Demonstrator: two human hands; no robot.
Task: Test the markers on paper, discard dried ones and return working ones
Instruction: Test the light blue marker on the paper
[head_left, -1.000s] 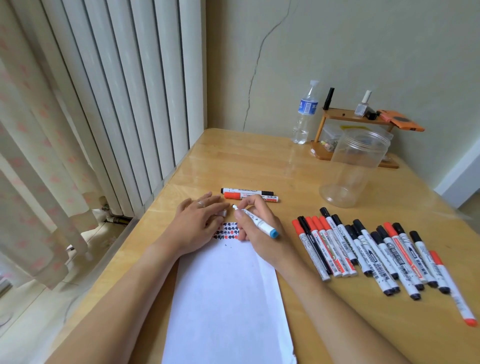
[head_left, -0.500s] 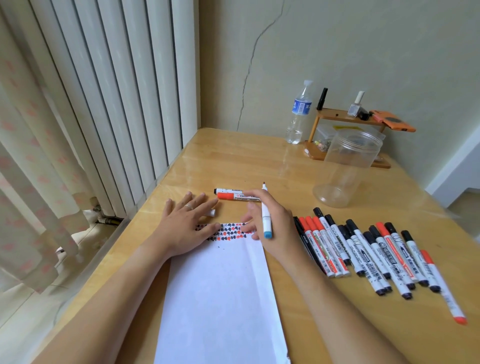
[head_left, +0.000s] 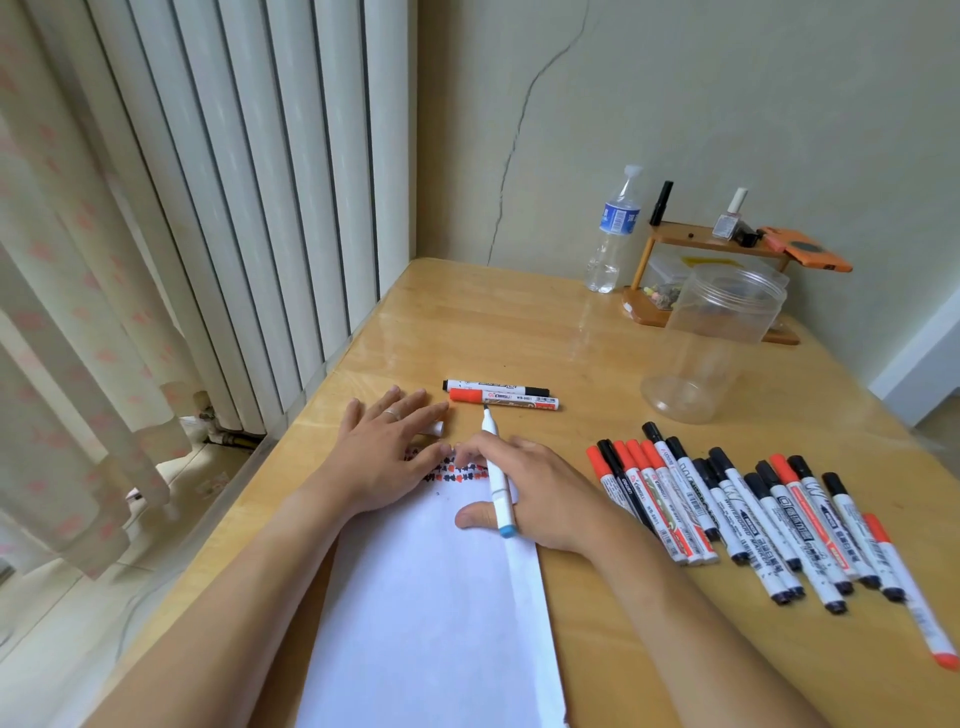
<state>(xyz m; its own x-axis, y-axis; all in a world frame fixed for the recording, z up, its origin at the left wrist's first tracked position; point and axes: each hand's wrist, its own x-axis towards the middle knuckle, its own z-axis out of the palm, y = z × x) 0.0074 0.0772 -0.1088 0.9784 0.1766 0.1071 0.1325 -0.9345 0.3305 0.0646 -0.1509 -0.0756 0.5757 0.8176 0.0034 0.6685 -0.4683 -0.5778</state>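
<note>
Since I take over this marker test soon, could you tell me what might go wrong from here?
The uncapped marker in the right hand points at the two markers lying beyond the paper and could smear them. Its cap, half hidden under the left hand, may roll away.

Both forearms were bare, no sleeves in frame. Left hand (head_left: 382, 457), centre-left of frame, wore a thin silver ring (head_left: 391, 414).
</note>
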